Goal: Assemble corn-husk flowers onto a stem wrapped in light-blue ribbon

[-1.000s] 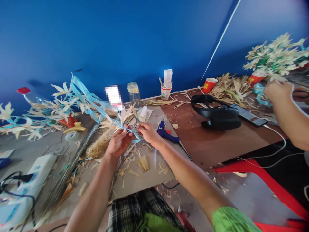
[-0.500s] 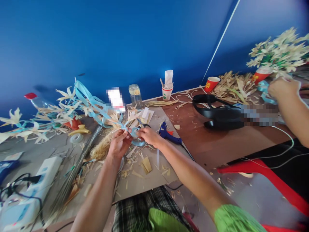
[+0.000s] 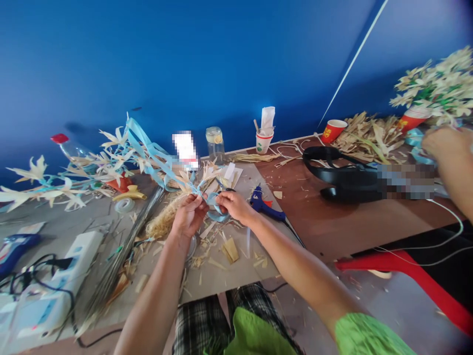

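My left hand (image 3: 190, 217) pinches the base of a pale corn-husk flower (image 3: 209, 175), where light-blue ribbon goes around the stem. A short way to the right, my right hand (image 3: 234, 206) has its fingers closed on a loop of the blue ribbon (image 3: 218, 215) that hangs between both hands. Beyond my left hand, more blue ribbon strands (image 3: 146, 148) rise among a branch of finished husk flowers (image 3: 66, 190). The stem's end is hidden by my left fingers. Dark-handled scissors (image 3: 229, 190) lie just behind my right hand.
A blue glue gun (image 3: 266, 204) lies right of my hands. Thin wires (image 3: 121, 251), a fibre bundle (image 3: 162, 219) and a power strip (image 3: 83, 251) are at left. Behind stand a jar (image 3: 215, 143) and cups (image 3: 264, 143). A black headset (image 3: 343, 175) and another person's hand (image 3: 445, 143) are at right.
The whole view has shifted, so things appear slightly farther right. Both my hands keep their holds on stem and ribbon, close together. The other person's hand has moved slightly.
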### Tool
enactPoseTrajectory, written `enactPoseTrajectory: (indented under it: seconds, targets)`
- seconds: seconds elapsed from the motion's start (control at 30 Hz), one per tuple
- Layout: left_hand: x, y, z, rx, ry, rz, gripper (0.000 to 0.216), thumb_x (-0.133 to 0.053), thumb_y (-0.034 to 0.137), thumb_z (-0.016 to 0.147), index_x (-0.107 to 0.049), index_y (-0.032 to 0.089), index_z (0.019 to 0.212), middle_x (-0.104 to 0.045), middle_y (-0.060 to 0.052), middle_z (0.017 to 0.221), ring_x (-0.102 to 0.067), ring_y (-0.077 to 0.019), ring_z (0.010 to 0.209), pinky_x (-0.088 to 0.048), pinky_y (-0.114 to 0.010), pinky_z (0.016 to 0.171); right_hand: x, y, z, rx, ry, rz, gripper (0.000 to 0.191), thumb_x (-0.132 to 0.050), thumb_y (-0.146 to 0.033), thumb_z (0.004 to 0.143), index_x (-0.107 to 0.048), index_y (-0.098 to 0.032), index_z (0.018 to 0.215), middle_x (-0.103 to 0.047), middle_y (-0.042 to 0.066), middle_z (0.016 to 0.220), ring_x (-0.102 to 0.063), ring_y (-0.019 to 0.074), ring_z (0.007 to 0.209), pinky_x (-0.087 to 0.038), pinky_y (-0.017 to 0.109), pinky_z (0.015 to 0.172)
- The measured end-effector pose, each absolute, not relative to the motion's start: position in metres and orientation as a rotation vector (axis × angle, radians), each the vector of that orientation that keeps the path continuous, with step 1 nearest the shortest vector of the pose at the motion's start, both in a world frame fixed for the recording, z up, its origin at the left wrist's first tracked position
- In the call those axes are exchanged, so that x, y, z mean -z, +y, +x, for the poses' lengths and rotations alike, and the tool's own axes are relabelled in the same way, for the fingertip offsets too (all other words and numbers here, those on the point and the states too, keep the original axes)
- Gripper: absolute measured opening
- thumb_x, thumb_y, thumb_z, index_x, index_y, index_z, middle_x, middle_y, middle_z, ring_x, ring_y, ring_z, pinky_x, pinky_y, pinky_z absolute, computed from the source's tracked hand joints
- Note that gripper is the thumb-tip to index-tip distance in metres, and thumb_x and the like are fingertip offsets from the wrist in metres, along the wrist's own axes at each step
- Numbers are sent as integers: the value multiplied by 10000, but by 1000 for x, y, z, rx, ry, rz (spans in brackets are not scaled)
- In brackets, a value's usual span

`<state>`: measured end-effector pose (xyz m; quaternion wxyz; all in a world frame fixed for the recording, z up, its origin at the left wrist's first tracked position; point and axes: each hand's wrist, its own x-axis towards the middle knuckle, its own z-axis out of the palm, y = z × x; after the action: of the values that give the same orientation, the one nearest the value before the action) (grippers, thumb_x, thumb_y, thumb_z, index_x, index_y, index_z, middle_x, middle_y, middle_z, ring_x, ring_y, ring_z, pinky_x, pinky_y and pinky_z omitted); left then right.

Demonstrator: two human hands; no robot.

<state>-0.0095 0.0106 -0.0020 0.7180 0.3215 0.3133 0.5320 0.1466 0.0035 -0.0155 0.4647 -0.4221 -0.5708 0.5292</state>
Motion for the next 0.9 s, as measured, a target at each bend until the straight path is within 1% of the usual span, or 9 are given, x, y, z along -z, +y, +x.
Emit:
enactPoseTrajectory:
  seconds: [0.17, 0.27, 0.37, 0.5, 0.6, 0.7, 0.8, 0.9]
  targets:
    - [4, 14, -13, -1227, 711, 690, 171, -738, 120, 632, -573, 125, 677, -588, 9, 711, -398, -18, 491, -389, -173, 511, 22, 6, 145, -1337, -1436, -1074, 349, -554, -469, 749, -480, -191, 552, -434, -49, 450, -358, 89, 455, -277, 231, 485]
    - [3, 13, -14, -1218, 707, 697, 162, -730, 124, 638, -576, 122, 687, -579, 9, 710, -391, -17, 489, -384, -173, 511, 25, 8, 147, -1320, -1474, -1066, 361, -571, -478, 743, -483, -191, 543, -429, -51, 444, -356, 90, 457, -274, 231, 487]
    - [2, 12, -14, -1170, 708, 711, 177, -735, 144, 644, -570, 126, 706, -574, 14, 706, -391, -19, 487, -386, -175, 512, 26, 8, 149, -1294, -1486, -1091, 375, -581, -495, 737, -492, -188, 541, -436, -49, 446, -361, 94, 462, -275, 235, 493]
    - [5, 13, -14, -1094, 817, 782, 210, -750, 162, 633, -547, 134, 677, -574, 21, 662, -389, -23, 463, -364, -174, 490, 22, 7, 151, -1220, -1478, -1135, 373, -553, -485, 761, -496, -186, 546, -440, -46, 461, -362, 94, 468, -277, 238, 502]
    - [13, 16, -12, -1125, 964, 897, 194, -740, 195, 648, -554, 140, 657, -542, 27, 594, -452, -55, 495, -377, -186, 509, 18, 4, 150, -1116, -1527, -1104, 311, -538, -418, 791, -533, -179, 591, -478, -35, 512, -406, 101, 511, -313, 236, 540]
    - [19, 16, -8, -1207, 1108, 1049, 160, -712, 220, 669, -572, 142, 667, -549, 23, 589, -500, -86, 547, -405, -208, 553, 16, 1, 149, -1052, -1569, -1063, 261, -523, -368, 813, -574, -172, 649, -534, -12, 598, -479, 117, 584, -357, 236, 594]
    - [19, 14, -4, -1266, 1161, 1174, 143, -690, 237, 682, -581, 144, 689, -562, 26, 586, -503, -96, 555, -396, -219, 565, 15, -3, 147, -1098, -1558, -1041, 229, -506, -355, 834, -605, -170, 743, -584, 8, 665, -534, 136, 636, -395, 245, 626]
    - [15, 11, 1, -1274, 1196, 1229, 147, -688, 247, 683, -582, 146, 685, -564, 27, 568, -495, -99, 545, -367, -222, 548, 13, -7, 147, -973, -1625, -1008, 207, -499, -315, 846, -612, -171, 749, -623, 34, 754, -570, 157, 730, -416, 263, 698]
